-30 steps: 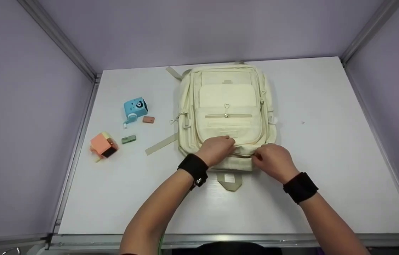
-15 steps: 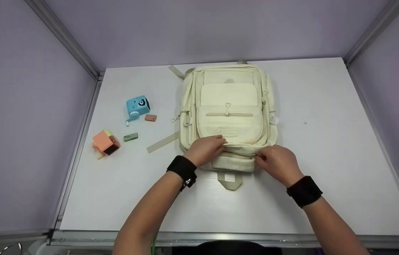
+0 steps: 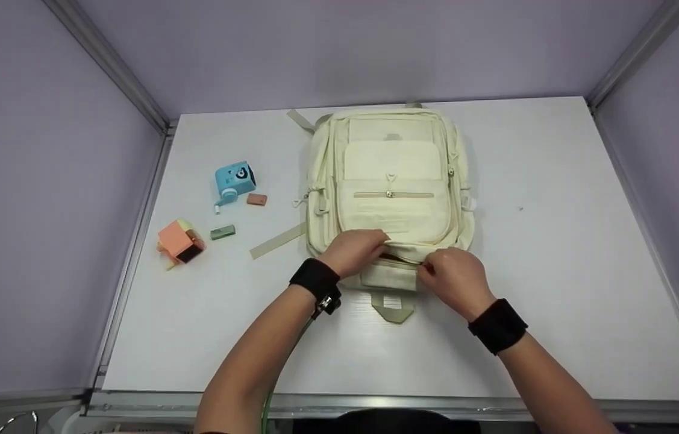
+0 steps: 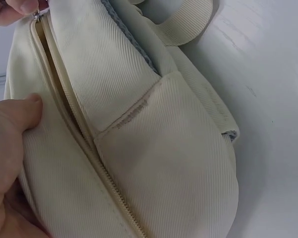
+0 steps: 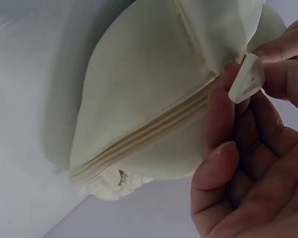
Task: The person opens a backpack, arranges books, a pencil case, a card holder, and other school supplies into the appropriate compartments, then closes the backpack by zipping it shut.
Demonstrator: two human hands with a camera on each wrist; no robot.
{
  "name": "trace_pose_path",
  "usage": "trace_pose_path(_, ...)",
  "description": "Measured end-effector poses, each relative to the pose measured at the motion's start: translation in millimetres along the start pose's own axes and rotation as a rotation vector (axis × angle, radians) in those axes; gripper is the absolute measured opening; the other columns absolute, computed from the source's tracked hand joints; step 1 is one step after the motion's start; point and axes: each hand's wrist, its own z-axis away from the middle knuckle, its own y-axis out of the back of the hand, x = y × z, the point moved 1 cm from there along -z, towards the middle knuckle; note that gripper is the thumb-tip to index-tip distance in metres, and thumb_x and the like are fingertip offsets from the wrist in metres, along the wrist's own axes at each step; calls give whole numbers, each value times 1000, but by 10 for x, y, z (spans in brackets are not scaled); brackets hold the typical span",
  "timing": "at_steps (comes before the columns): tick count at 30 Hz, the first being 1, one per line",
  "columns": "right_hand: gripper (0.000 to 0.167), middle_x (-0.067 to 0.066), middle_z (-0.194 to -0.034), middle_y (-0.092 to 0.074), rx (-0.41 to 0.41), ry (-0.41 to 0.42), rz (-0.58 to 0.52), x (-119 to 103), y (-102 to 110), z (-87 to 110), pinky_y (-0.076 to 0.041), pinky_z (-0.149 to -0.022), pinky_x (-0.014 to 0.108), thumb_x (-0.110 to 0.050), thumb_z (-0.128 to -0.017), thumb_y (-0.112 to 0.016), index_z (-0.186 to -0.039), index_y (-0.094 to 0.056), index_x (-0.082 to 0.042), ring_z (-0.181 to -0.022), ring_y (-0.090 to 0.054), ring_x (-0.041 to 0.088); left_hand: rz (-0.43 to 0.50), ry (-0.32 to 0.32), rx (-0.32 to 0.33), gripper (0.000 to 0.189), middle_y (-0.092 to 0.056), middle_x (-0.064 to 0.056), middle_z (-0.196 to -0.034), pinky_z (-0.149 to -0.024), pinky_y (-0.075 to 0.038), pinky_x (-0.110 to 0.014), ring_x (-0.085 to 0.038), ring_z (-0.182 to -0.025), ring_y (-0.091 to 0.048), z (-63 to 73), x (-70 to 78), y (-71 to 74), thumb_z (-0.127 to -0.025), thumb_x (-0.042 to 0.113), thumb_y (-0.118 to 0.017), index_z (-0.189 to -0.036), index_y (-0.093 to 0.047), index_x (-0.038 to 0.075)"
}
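A cream backpack [image 3: 392, 160] lies front side up, its lower end toward the person. My left hand [image 3: 354, 252] grips the fabric above the lower zipper [image 4: 72, 106], with the thumb [image 4: 32, 111] on the outer side and other fingers partly hidden beneath. At the zipper's slider, my right hand [image 3: 455, 280] pinches the pull; a pale triangular zipper pull [image 5: 248, 82] shows at its fingers in the right wrist view. The zipper stands parted between the two hands, with a dark gap there. Farther along, its teeth look closed in the left wrist view.
Left of the backpack lie a blue crank-handled box [image 3: 235, 179], an orange one [image 3: 178, 241], a small reddish block [image 3: 256, 199] and a green block [image 3: 223, 232]. Straps [image 3: 279, 241] spread on the white table [image 3: 556, 289]. Pale panels [image 3: 369, 48] enclose three sides.
My right hand has moved left along the zipper with the pull, and a dark gap has widened there. My left hand shifted left, then slightly back. The small items on the left stay put.
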Motion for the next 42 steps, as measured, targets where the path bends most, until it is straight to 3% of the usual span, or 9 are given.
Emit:
trace_pose_path(10,38,1,-54,-48,84,84,38,-345,-212,-182,-41,-45,46,-11,-83,-69,-54,-47,-17,-50,-53,27,1,15,-20,23,-69,-1,-94,-79,-53,-36,-18,-84,-65,-22,10,-7,-109,27,-52,-100,-67,13)
trace_pose_path(17,37,-1,-56,-49,-8,52,47,-319,-283,-208,-43,-48,43,-12,-87,-68,-57,-48,-18,-54,-54,24,55,-25,-34,22,-71,2,-116,-92,-52,-32,-14,-107,-66,68,-78,7,-105,25,-60,-122,-71,15)
trace_pose_path(21,36,-1,-56,-50,14,54,33,-282,-285,-180,-42,-46,42,-14,-87,-69,-56,-51,-18,-54,-54,24,65,-55,-32,28,-68,-1,-130,-104,-47,-33,-18,-129,-58,203,-218,48,-102,17,-65,-129,-70,15)
trace_pose_path(25,38,-4,-55,-48,29,46,14,-252,-259,-145,-40,-46,40,-14,-88,-69,-55,-50,-20,-53,-50,19,37,-27,31,28,-63,-2,-139,-108,-44,-36,-19,-137,-51,372,-386,60,-101,19,-68,-128,-70,17)
trace_pose_path(29,40,-6,-56,-47,38,25,-4,-234,-233,-107,-40,-48,38,-15,-90,-70,-55,-51,-21,-54,-48,16,43,2,87,28,-62,-4,-140,-107,-46,-36,-20,-134,-55,449,-464,40,-104,22,-62,-130,-69,14)
trace_pose_path(35,38,-5,-57,-50,56,-4,-24,-230,-206,-74,-43,-49,39,-15,-90,-71,-56,-55,-18,-54,-51,17,50,-12,138,23,-72,-3,-117,-89,-55,-38,-20,-107,-69,399,-416,17,-107,25,-57,-123,-69,14)
trace_pose_path(42,38,-5,-56,-50,55,-13,-35,-259,-190,-93,-43,-49,39,-14,-90,-71,-55,-55,-18,-54,-50,16,44,20,163,20,-73,1,-102,-80,-55,-37,-16,-90,-70,364,-359,-6,-107,26,-58,-118,-71,16)
